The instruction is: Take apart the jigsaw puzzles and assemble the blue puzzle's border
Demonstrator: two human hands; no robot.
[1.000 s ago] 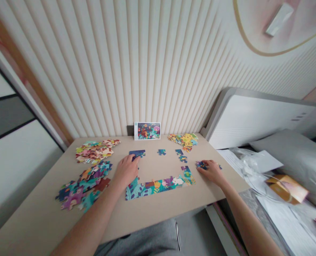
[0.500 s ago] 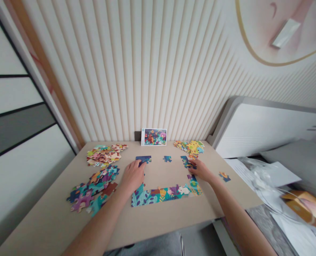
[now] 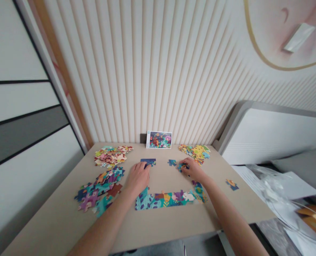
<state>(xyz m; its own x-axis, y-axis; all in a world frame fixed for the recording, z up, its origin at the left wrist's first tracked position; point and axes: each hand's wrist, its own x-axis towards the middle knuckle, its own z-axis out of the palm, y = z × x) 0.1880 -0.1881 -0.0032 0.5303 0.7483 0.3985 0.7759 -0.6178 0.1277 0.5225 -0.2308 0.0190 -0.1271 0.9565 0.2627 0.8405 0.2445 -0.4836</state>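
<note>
A partly joined puzzle border (image 3: 163, 200) lies on the table, with its bottom strip and lower right side joined. My left hand (image 3: 139, 176) rests over the border's left side, fingertips on the dark blue top-left section (image 3: 148, 161). With bent fingers my right hand (image 3: 190, 168) holds a dark blue puzzle section (image 3: 183, 167) near the top right. Just left of it lies a single blue piece (image 3: 172, 163), not touching it. Beyond them a picture card (image 3: 159, 139) leans upright against the wall.
Piles of loose pieces lie at the back left (image 3: 110, 156), the left (image 3: 102, 192) and the back right (image 3: 197, 152). One loose piece (image 3: 232, 184) sits at the right. A bed with papers and a plastic bag (image 3: 267, 179) stands beyond the table's right edge.
My right hand has moved left with the dark blue section, closer to the single blue piece and away from the lower right side. My left hand stays at the left side. The view has shifted.
</note>
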